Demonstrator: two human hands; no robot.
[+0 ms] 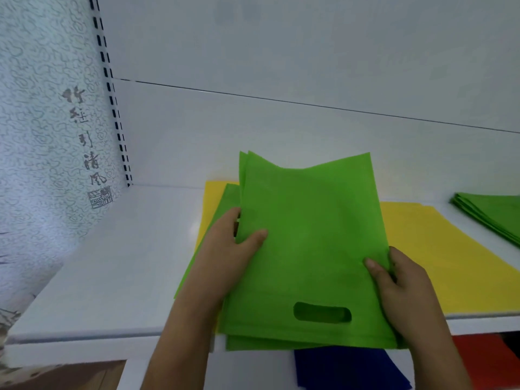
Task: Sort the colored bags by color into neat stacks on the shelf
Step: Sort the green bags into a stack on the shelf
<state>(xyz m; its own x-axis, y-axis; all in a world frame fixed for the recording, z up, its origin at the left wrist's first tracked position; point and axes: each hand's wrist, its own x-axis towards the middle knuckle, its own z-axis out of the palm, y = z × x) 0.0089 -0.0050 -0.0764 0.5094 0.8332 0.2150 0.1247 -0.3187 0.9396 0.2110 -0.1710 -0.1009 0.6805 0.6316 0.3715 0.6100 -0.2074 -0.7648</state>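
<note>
Pinching the green bags [306,249] at both side edges, left hand [233,246] and right hand [399,280], over the yellow bag [439,249]; green stack [492,212] lies to my right, nearer the right hand.

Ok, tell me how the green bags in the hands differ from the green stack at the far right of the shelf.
The bundle of green non-woven bags is gripped at its sides by the left hand and right hand, lifted over yellow bags; the folded green bag stack lies flat, untouched, on the white shelf. The bundle's edges are fanned unevenly; the stack's look aligned. Both share one green.
</note>
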